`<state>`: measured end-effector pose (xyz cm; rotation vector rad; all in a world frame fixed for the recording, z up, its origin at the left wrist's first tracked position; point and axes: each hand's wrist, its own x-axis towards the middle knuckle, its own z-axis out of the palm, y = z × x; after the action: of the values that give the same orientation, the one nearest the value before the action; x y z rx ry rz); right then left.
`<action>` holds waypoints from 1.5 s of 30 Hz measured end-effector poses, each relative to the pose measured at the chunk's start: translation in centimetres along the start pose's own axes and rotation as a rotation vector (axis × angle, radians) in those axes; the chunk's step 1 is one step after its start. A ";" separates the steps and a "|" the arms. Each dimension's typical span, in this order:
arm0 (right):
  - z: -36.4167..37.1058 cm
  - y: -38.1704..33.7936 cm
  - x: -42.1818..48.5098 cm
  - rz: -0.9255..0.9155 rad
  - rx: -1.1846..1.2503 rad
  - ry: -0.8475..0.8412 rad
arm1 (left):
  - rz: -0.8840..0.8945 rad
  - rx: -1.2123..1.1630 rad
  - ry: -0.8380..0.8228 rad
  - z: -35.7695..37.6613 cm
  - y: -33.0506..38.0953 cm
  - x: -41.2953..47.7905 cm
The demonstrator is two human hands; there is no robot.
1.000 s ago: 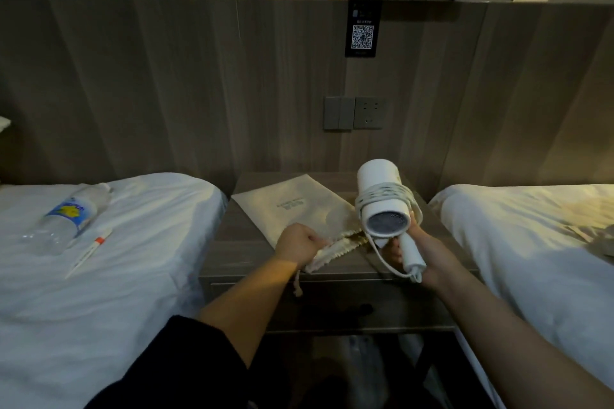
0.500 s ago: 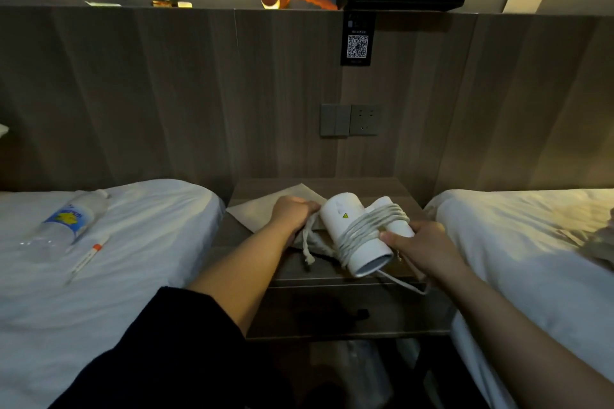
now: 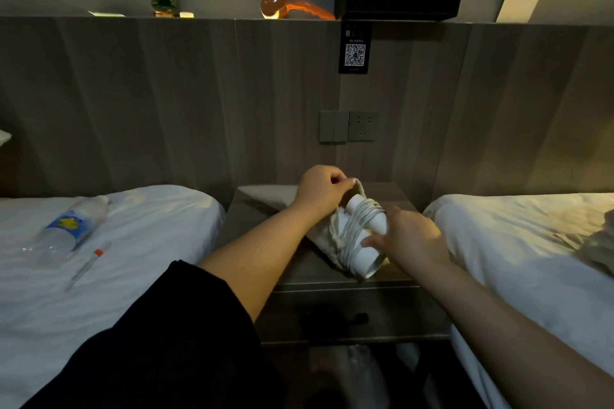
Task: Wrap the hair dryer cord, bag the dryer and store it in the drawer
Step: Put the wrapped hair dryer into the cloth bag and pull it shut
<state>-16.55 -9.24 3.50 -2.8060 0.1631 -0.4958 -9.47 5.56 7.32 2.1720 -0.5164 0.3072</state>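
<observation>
A white hair dryer with its white cord coiled around the body lies partly inside the mouth of a beige cloth drawstring bag on the wooden nightstand. My left hand pinches the upper rim of the bag's opening and holds it up. My right hand grips the rear end of the dryer from the right. The dryer's front end is hidden inside the bag. The drawer front below the nightstand top is closed, with a dark handle.
Two white beds flank the nightstand. A plastic water bottle and a pen lie on the left bed. The right bed carries crumpled cloth at its far edge. Wall sockets sit above the nightstand.
My left hand lifted the bag's opening off the nightstand. My right hand turned the dryer over and pushed its front end into the bag.
</observation>
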 end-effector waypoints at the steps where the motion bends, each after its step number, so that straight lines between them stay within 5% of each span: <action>1: 0.0 0.1 0.5 0.023 0.036 -0.005 | 0.042 0.017 -0.010 -0.1 0.0 -0.4; 7: -0.8 1.0 2.1 0.218 0.234 0.036 | 0.118 0.181 -0.060 0.1 -1.7 -2.7; 16: 1.2 2.6 0.9 0.585 0.867 -0.103 | 0.009 0.241 -0.025 2.0 -3.9 -6.0; 25: 2.4 2.7 -0.1 0.598 0.890 -0.128 | -0.007 0.152 -0.170 2.4 -3.6 -3.3; 36: 2.3 2.7 0.0 0.512 0.781 -0.195 | -0.006 0.490 -0.359 3.5 -0.1 0.8; 45: 2.6 2.7 0.5 0.476 0.761 -0.280 | 0.179 0.356 -0.215 4.1 0.5 -0.1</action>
<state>-15.31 -11.23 0.50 -1.9687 0.4563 -0.0236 -9.64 2.06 5.16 2.5244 -0.8323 0.2800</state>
